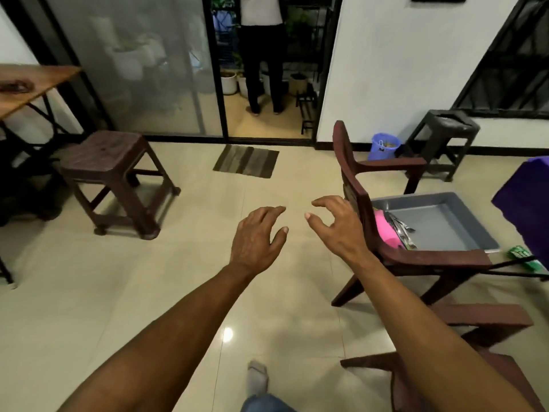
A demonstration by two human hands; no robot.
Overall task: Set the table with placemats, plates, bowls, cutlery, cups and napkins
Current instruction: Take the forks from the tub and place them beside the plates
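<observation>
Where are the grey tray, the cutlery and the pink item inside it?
grey tray [439, 224]: head view, on the bare floor of the tray.
cutlery [401, 228]: head view, on the handles lying at the tray's left side.
pink item [384, 228]: head view, on its visible top surface beside the chair back.

Cream tiled floor [193, 263], brown stool [113, 173], white wall [401, 69]

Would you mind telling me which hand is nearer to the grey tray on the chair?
Right. The right hand hovers beside the chair back, left of the grey tray; the left hand is farther left.
</observation>
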